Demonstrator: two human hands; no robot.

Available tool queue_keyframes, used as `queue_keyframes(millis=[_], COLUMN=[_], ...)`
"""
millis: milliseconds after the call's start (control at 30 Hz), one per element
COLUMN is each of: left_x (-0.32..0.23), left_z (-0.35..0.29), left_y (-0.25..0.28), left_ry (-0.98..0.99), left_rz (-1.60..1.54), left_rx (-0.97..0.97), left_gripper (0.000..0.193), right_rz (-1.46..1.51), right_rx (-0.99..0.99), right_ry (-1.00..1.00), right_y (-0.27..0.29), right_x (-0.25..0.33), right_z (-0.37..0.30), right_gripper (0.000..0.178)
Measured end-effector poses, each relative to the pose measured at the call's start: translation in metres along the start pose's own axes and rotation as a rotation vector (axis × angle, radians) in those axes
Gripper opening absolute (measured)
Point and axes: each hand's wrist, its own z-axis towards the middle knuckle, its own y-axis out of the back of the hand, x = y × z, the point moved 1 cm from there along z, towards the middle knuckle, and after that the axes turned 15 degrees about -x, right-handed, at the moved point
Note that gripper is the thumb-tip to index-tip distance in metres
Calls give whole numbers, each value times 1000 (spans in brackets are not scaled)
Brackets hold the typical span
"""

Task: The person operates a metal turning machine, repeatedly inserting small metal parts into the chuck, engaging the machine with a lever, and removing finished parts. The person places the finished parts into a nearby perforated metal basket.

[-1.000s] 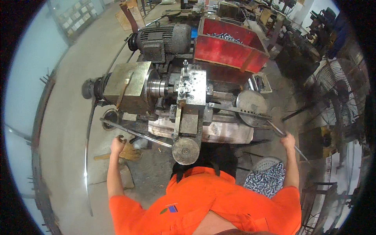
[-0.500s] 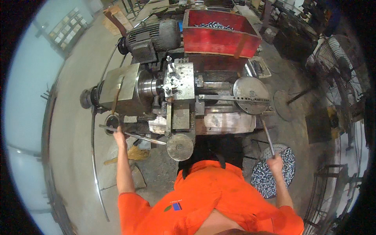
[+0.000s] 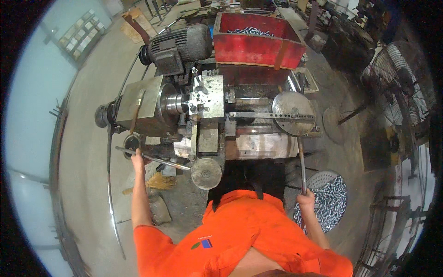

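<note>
Before me stands a small lathe-like machine with a bright metal spindle (image 3: 174, 100) and a drilled tool block (image 3: 213, 94). My left hand (image 3: 138, 161) is closed round a long metal lever (image 3: 171, 163), which runs to a round steel disc (image 3: 206, 173) at the front. On the right my right hand (image 3: 306, 199) grips a second lever (image 3: 302, 161), which hangs from a larger disc (image 3: 286, 102) with a perforated flat bar (image 3: 258, 116) across it. Small metal parts (image 3: 328, 203) fill a round perforated tray beneath my right forearm.
Behind the machine sit a dark electric motor (image 3: 181, 48) and a red bin (image 3: 258, 50) with small metal parts. A caged fan (image 3: 397, 83) stands at the right. A straw brush (image 3: 160, 181) lies on the floor at left. A dark cup (image 3: 132, 144) is beside my left hand.
My right hand has swung the right lever leftward, toward my body. The tool block and front disc have shifted slightly left in view. My left hand keeps its hold on the left lever.
</note>
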Motion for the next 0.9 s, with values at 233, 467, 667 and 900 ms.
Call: queue_keyframes(millis=[233, 467, 667, 900], left_x=[7, 9, 23, 115], left_z=[22, 20, 29, 58], left_y=[18, 13, 17, 58], left_ry=[69, 82, 134, -293], left_rz=[296, 320, 109, 822], left_rx=[57, 69, 195, 232], left_gripper=[47, 47, 58, 54], right_rz=[-318, -1036, -1107, -618], right_rx=[8, -325, -694, -596], right_ry=[188, 539, 621, 940], right_y=[20, 94, 66, 1], right_x=[16, 27, 56, 22], right_z=[25, 167, 230, 135], right_gripper=[45, 72, 78, 80])
